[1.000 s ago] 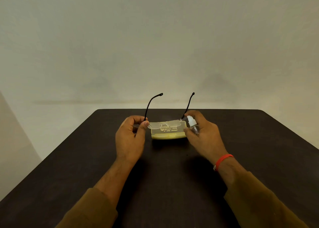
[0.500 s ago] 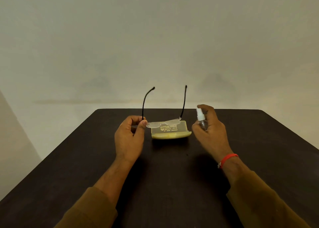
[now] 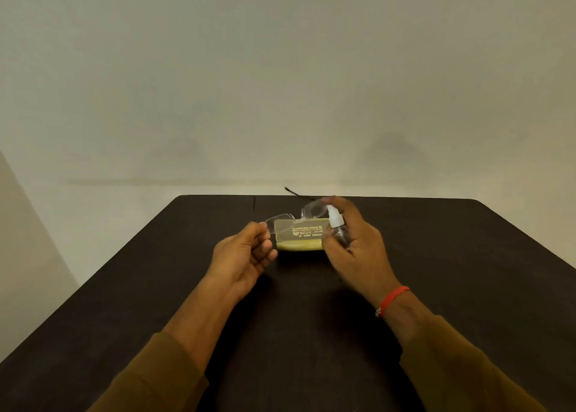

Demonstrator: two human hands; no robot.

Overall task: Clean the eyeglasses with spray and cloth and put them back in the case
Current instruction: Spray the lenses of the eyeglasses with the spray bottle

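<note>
My left hand (image 3: 246, 256) pinches the left end of the rimless eyeglasses (image 3: 282, 220), which hang in the air over the case with their black temples pointing away from me. My right hand (image 3: 355, 249) grips a small clear spray bottle (image 3: 338, 227) with a white nozzle. The nozzle sits right beside the right lens, and my index finger rests on top of it. A yellow eyeglass case (image 3: 300, 240) lies open on the dark table (image 3: 311, 318) behind both hands, its printed lid raised. No cloth shows in view.
A plain pale wall rises behind the table's far edge (image 3: 405, 198). The table's corners are cut off at an angle left and right. A red band circles my right wrist (image 3: 393, 299).
The eyeglasses have tilted so the temples now point away instead of up. My right hand has brought the spray bottle left, up against the right lens.
</note>
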